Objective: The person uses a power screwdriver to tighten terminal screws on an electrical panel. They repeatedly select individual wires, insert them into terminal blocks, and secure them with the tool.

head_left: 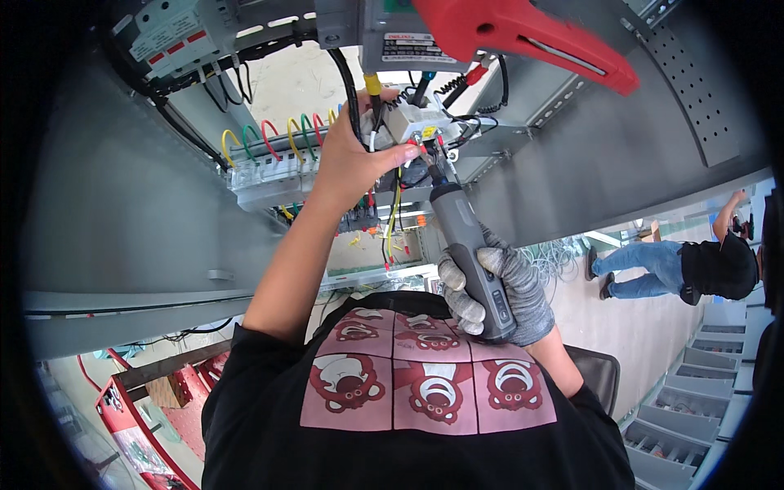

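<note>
In our gloved right hand (520, 282), fingers grip the grey power screwdriver (468, 245), its tip near the white module (416, 121) inside the cabinet (531, 196). Our left hand (351, 161) touches the module; we cannot tell its fingers' grip. The breaker row (278, 175) appears wired; red-tipped leads (390, 245) hang free, so wiring seems unfinished. Beyond the cabinet's right wall, grey bins (709, 359) hold small parts (660, 448).

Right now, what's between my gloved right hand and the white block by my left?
In the head view, the grey powered screwdriver spans that stretch from your right hand toward the white block, with your left hand near its tip.
</note>
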Available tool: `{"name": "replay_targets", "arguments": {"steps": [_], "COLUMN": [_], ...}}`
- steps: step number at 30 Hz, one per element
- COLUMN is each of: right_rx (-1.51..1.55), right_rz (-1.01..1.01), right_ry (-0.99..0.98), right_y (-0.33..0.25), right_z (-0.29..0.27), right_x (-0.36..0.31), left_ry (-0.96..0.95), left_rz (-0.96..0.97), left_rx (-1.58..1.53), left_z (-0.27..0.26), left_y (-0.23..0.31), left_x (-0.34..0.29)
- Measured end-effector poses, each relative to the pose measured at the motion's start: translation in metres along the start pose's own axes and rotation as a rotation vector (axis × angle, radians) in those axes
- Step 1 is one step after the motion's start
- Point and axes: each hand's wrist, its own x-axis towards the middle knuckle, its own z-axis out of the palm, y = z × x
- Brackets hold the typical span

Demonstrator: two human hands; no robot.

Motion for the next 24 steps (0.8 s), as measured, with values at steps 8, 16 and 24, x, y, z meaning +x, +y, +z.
{"name": "replay_targets", "arguments": {"steps": [8, 16, 24], "right_rx": [-0.071, -0.091, -0.162], "right_rz": [-0.004, -0.018, -0.017], "right_ry": [0.016, 0.026, 0.071], "right_y": [-0.0010, -0.0029, -0.0075], "right_z": [-0.0008, -0.0003, -0.0002], "right_x": [0.0024, 0.0031, 0.0008], "left_ry": [-0.005, 0.016, 0.030], "left_rz": [0.006, 0.005, -0.001], "left_rx": [0.039, 0.015, 0.041], "left_z": [-0.0003, 0.0025, 0.0037], "left_y": [-0.0025, -0.0007, 0.0036], "left_x": [0.0008, 0.0005, 0.0008]}}
